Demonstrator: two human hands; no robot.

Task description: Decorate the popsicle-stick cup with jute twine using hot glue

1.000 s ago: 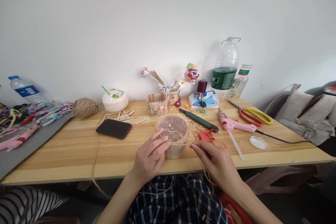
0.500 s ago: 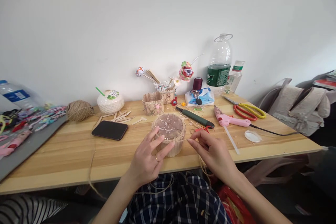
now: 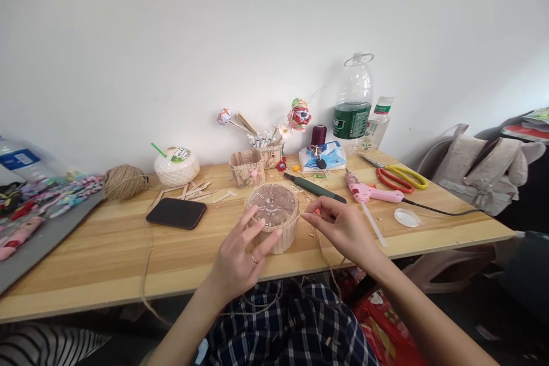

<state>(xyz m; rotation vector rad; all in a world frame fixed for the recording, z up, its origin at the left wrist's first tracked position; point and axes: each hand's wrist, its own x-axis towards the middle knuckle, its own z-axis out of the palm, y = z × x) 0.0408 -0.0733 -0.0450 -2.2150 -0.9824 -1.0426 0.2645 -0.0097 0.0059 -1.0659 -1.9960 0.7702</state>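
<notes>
A round container [image 3: 283, 237] walled with wooden craft sticks, with a clear plastic inside and twine along its rim, stands near the table's front edge. My left hand [image 3: 242, 251] lies against its near left side, fingers spread over the rim. Just right of the rim, my right hand [image 3: 343, 229] pinches a strand of twine between thumb and fingertips. From there the twine [image 3: 328, 263] hangs over the table edge toward my lap. Another length of twine [image 3: 148, 263] runs down on the left, below the twine ball [image 3: 125, 182].
A phone [image 3: 176, 213] and loose craft sticks [image 3: 193, 190] lie left of the container. To the right are a pink glue gun [image 3: 373, 191] with its cord, scissors [image 3: 398, 178] and a dark green tool [image 3: 315, 187]. Behind stand a stick-walled box [image 3: 246, 170] and a large bottle [image 3: 354, 106].
My right hand has risen slightly beside the rim, still pinching the twine. My left hand keeps its place on the container. The whole view has shifted a little.
</notes>
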